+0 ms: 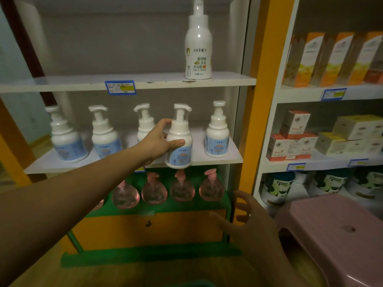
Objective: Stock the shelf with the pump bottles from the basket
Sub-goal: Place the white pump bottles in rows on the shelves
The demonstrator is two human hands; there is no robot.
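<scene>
My left hand [159,141] grips a white pump bottle with a blue label [179,139] around its body, holding it at the front edge of the middle shelf [217,159], its base just below the shelf lip. Several matching pump bottles stand on that shelf: two at the left [66,137] [104,135], one behind my hand [144,123] and one at the right [217,131]. My right hand [246,222] hovers low with fingers spread, holding nothing. The basket shows only as a green sliver [186,283] at the bottom edge.
A taller white pump bottle [198,42] stands alone on the upper shelf [83,82]. Pink round bottles [182,188] line the green shelf below. Boxed goods [331,59] fill the right-hand shelving. A pink plastic stool [335,228] stands at lower right.
</scene>
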